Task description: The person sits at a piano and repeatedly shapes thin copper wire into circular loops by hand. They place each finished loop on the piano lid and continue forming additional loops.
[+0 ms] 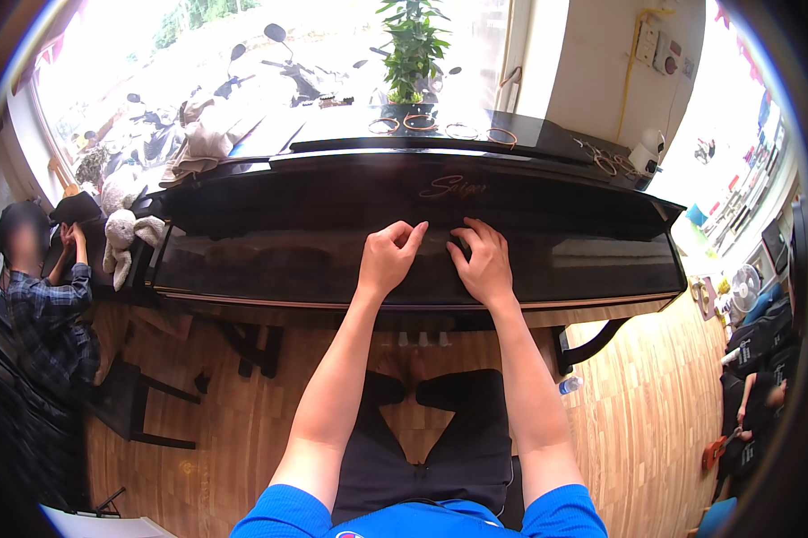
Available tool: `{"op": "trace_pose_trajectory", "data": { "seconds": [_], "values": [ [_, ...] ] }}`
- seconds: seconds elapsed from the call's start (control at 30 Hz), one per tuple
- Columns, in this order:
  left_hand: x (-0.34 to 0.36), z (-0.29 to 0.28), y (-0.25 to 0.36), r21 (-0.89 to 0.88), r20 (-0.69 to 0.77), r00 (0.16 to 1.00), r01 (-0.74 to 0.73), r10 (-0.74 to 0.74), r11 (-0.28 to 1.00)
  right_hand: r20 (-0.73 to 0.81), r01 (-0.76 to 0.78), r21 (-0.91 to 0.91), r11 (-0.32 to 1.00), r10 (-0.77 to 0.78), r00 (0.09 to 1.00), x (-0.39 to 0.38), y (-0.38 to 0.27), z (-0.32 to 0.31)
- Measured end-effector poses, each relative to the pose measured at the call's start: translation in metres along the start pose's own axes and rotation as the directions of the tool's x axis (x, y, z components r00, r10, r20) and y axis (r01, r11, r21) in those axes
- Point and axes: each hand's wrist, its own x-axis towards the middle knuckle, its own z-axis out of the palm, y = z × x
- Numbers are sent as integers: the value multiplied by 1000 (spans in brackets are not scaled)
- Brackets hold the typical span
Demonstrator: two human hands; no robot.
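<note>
My left hand (391, 261) is raised over the glossy black front of a piano (296, 260), its fingers curled in and the thumb sticking up beside them. No object shows in it, though the palm side is hidden. Just to its right, my right hand (483, 260) hovers over the same black surface, fingers gently bent and thumb held apart. It holds nothing that I can see. The hands do not touch each other. No keys show on the piano; whether my fingertips touch its surface, I cannot tell.
Several thin rings (420, 123) lie on the piano top, before a potted plant (413, 54). A bunched cloth (198, 143) and a plush rabbit (120, 231) sit left. A person (50, 296) is at far left, near a black stool (130, 399). A bottle (570, 386) stands on the floor.
</note>
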Motion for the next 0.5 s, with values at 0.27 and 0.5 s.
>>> {"op": "trace_pose_trajectory", "data": {
  "seconds": [0.27,0.5],
  "values": [
    [0,1,-2,-8,-14,1000,-4,4,1000,-3,4,5,1000,-4,1000,-1,-1,-1],
    [1,7,0,41,-47,996,-80,82,996,-41,24,46,999,-22,999,3,9,1]
  ]
}}
